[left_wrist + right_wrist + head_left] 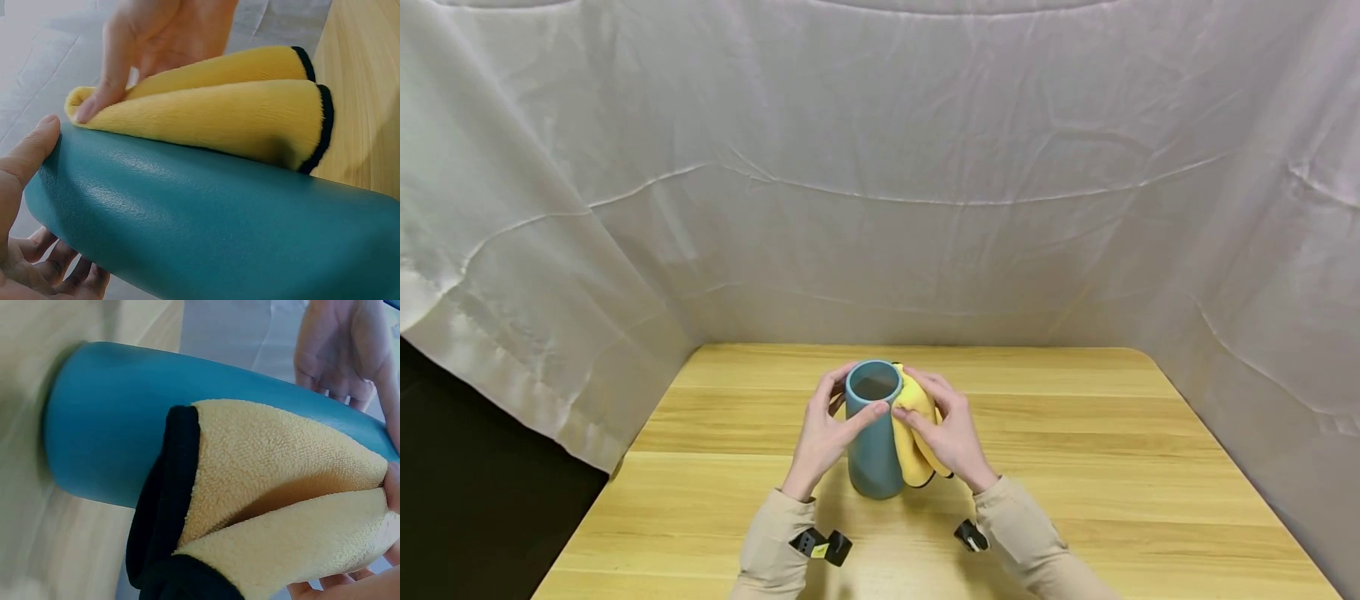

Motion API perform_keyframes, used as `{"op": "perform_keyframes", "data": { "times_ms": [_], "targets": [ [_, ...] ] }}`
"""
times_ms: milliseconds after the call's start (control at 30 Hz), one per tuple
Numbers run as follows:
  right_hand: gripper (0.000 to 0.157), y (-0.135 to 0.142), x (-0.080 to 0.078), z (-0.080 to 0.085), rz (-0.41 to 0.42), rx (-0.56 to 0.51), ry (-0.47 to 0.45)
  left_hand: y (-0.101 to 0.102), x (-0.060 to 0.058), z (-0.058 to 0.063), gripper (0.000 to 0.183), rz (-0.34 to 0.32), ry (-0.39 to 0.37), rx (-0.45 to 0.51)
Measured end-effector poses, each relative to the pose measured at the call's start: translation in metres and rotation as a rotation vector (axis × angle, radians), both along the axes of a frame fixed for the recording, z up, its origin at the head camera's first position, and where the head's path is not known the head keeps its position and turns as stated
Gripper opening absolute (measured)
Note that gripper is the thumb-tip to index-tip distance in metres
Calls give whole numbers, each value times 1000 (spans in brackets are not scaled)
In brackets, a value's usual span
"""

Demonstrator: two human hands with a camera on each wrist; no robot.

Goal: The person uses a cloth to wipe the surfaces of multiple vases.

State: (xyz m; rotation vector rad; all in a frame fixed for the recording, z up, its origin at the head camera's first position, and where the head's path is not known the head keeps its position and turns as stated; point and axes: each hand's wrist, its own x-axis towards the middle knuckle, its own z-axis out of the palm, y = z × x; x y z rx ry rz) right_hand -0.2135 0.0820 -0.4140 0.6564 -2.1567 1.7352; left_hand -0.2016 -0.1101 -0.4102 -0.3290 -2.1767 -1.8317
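A tall teal vase [875,458] with a round open mouth stands upright on the wooden table. My left hand [824,429] grips it near the rim, thumb in front and fingers behind its far side. On the vase's right side, my right hand [951,425] pinches a folded yellow cloth [913,454] with black edging. The cloth's folds hang down beside the vase wall, as the left wrist view shows the cloth [237,119] lying along the vase [187,200]. In the right wrist view the cloth [281,444] covers part of the vase [106,425].
The light wooden table [1112,467] extends to both sides of the vase. Pale grey curtains [880,167] hang behind it and along both sides. A dark area [475,483] lies beyond the table's left edge. Small black devices [827,546] sit at the wrists.
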Motion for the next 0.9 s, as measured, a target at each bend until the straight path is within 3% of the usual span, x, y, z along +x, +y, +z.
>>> {"op": "perform_keyframes", "data": {
  "times_ms": [600,900],
  "targets": [
    [64,17,0,-63,53,109,-203,0,1,0,61,-8,-5,9],
    [62,17,2,-67,21,133,-212,0,2,1,61,-6,-10,4]
  ]
}}
